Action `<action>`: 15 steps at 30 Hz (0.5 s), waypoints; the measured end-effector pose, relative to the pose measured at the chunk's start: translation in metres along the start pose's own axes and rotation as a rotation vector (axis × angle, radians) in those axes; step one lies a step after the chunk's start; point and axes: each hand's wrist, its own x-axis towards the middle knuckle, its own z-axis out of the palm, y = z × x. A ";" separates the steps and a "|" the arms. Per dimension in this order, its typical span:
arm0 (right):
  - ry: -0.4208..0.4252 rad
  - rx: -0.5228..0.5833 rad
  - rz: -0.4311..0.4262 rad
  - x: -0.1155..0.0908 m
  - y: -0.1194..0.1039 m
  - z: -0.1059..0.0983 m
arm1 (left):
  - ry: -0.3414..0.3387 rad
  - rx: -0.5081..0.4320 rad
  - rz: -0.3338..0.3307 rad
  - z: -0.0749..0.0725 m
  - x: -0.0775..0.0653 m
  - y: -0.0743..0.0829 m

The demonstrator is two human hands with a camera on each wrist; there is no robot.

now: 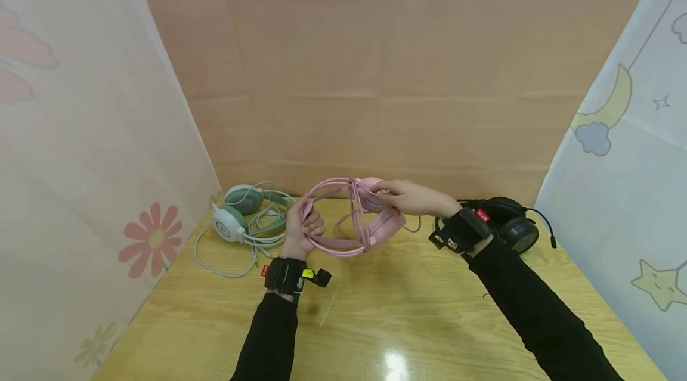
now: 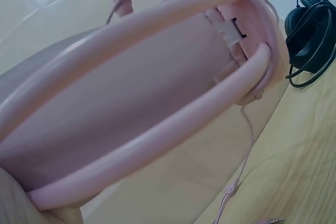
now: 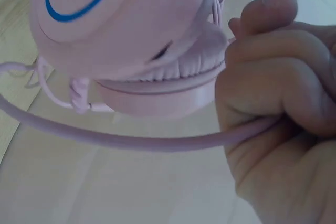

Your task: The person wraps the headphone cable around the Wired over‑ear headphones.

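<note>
Pink headphones [image 1: 386, 227] are held up over the wooden table in the head view. My left hand [image 1: 302, 227] grips them by the headband [image 2: 136, 158], its fingers curled round the top of the arc. At the ear cups, my right hand [image 1: 414, 197] holds the pink cable [image 3: 157, 142], which runs into its curled fingers in the right wrist view. Turns of that cable pass round the headband near the cups. One ear cup [image 3: 126, 19] bears a blue ring logo. More cable hangs below the cups, with a plug [image 2: 274, 221] at the lower edge of the left wrist view.
White and green headphones [image 1: 229, 225] with a loose white cable lie at the back left of the table [image 1: 397, 303]. At the back right, black headphones [image 1: 519, 233] with a microphone boom lie partly behind my right wrist. Patterned cloth walls flank the table; a brown one stands behind.
</note>
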 end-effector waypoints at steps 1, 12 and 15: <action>0.007 0.001 0.001 0.000 -0.001 0.001 | 0.008 0.004 0.008 0.001 0.000 0.000; -0.010 0.001 -0.091 0.000 -0.012 0.018 | 0.097 0.023 0.060 0.004 -0.001 -0.002; -0.029 0.009 -0.121 0.001 -0.014 0.023 | 0.115 0.021 0.071 0.004 -0.001 -0.002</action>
